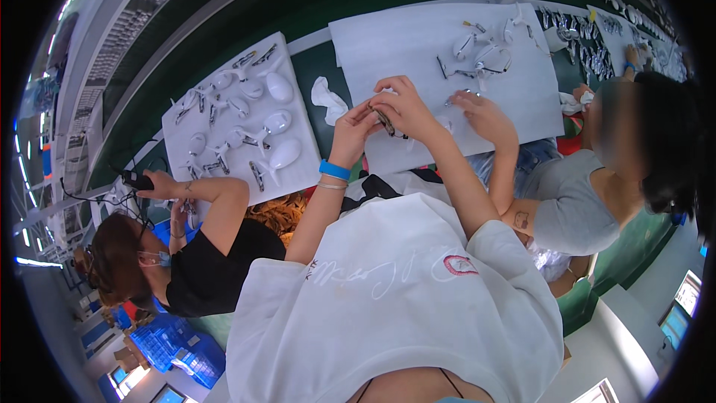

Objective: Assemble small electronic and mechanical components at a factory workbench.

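Note:
My left hand [356, 133] and my right hand [406, 110] meet over the near left part of a white-covered table [395, 45]. Between their fingers is a small dark, shiny elongated part [385, 122], tilted, with both hands closed on it. My fingers hide some of it, so its exact kind does not show. A blue band [334, 170] circles my left wrist. Beyond my right hand, on the white sheet, lie white rounded pieces with stems [464, 46] and slim metal pieces.
A crumpled white cloth [328, 100] lies left of my hands. Further left, a second white sheet [246, 130] carries several white rounded pieces. At right, a co-worker's hand [486, 118] reaches over my sheet. Another person at left holds a dark device [137, 180]. Blue crates [175, 347] stand behind.

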Demonstrator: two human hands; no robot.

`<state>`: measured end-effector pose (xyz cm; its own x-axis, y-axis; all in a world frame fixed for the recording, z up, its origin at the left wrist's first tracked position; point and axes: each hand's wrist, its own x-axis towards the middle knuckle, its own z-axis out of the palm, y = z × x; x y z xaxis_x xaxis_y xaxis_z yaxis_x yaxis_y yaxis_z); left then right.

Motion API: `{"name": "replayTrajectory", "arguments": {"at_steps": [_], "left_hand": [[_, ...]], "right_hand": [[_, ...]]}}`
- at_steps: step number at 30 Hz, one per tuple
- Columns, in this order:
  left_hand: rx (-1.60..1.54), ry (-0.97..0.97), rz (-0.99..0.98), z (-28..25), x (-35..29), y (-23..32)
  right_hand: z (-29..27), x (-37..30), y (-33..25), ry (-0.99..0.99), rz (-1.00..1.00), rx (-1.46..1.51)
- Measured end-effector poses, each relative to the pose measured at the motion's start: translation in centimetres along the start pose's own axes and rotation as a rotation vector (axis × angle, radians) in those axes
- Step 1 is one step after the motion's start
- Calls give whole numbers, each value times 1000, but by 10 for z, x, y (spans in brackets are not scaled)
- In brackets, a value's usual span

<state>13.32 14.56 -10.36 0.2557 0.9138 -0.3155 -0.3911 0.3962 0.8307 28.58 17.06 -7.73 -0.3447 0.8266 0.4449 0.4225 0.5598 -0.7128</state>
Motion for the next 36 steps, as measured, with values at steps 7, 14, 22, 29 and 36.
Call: {"name": "replayTrajectory", "arguments": {"at_steps": [7,14,22,29,36], "left_hand": [[43,21,4,1,-1,3],[9,-16,-13,0,3,1],[53,-29,-4,-1,2,5],[-55,-62,0,-2,8,-2],[-93,35,-32,-15,6,-7]], "right_hand": [[-1,5,2,-70,-24,-12],[-7,14,11,-184,-41,-5],[0,20,15,-238,-84,-3],[5,17,10,-204,-72,-16],[10,10,13,-81,7,101]]}}
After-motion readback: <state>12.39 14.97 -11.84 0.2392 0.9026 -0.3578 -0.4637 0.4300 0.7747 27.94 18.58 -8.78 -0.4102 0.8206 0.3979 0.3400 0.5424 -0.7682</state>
